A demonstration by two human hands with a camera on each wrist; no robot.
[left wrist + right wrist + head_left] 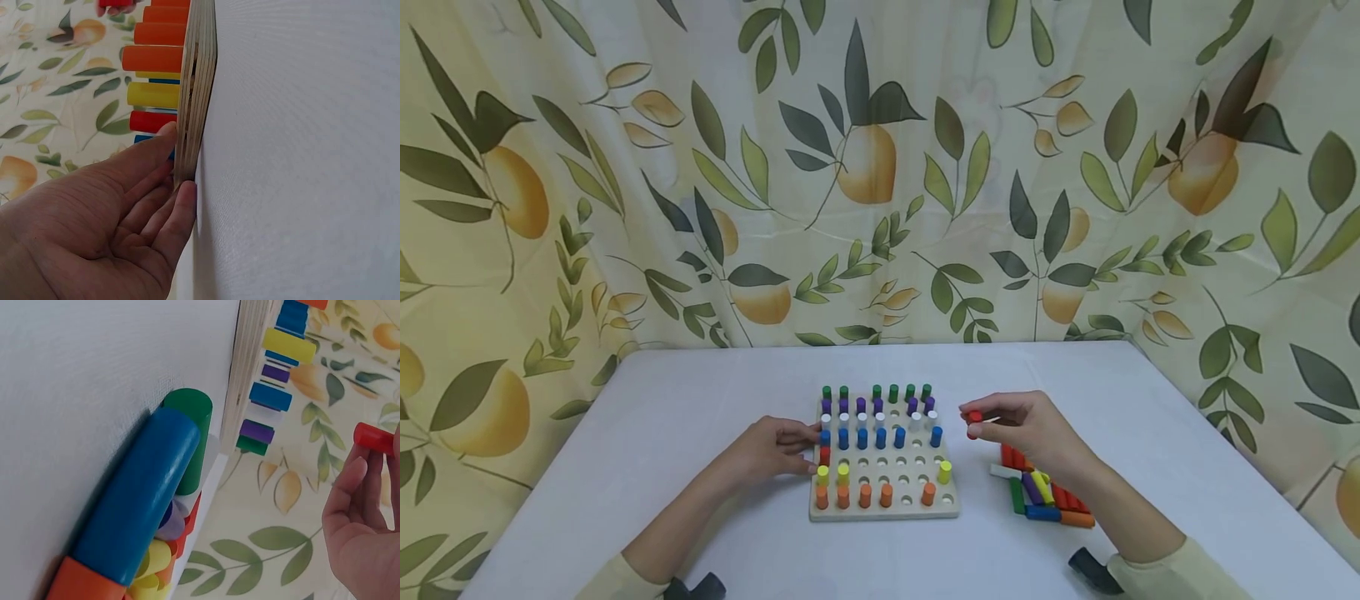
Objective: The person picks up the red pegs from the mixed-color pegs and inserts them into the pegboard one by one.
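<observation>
A wooden pegboard (887,513) lies on the table, with rows of green, purple, white, blue, red, yellow and orange pegs standing in it. My left hand (767,448) holds the board's left edge; in the left wrist view the thumb lies beside a red peg (153,121) and the other fingers are at the edge. Right of the board, above the table, my right hand (1026,425) pinches a loose red peg (974,419) between thumb and fingers. The right wrist view shows that same red peg (373,438) in the right hand (356,519).
Below the right forearm lies a pile of loose pegs, among them a blue peg (1042,514), an orange peg (1077,519) and a green peg (1017,495). The white table (715,383) backs onto a curtain (880,250) patterned with fruit and leaves.
</observation>
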